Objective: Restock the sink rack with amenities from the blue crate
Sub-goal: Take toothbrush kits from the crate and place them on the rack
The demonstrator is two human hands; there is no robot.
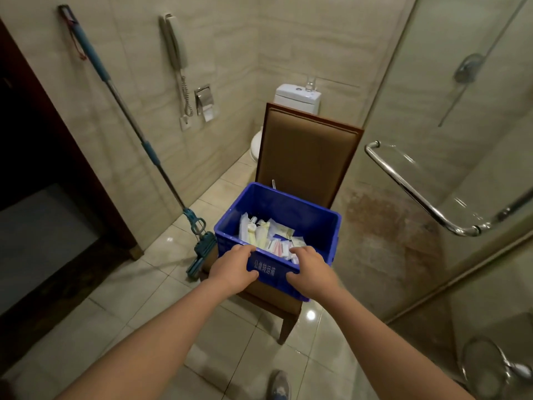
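A blue crate (300,215) stands on the seat of a brown padded chair (305,151). Inside it lie several wrapped amenities (271,235), white, pale yellow and pink packets. My left hand (233,267) grips the crate's near rim on the left, fingers curled over the edge and thumb on the outer wall. My right hand (310,272) grips the same rim on the right in the same way. The sink rack is not in view.
A blue mop (199,249) leans on the left wall beside the chair. A toilet (297,99) stands behind the chair. A glass shower door with a chrome handle (415,194) is on the right. A dark doorway (43,168) opens left. My shoe (281,385) is on the tiled floor.
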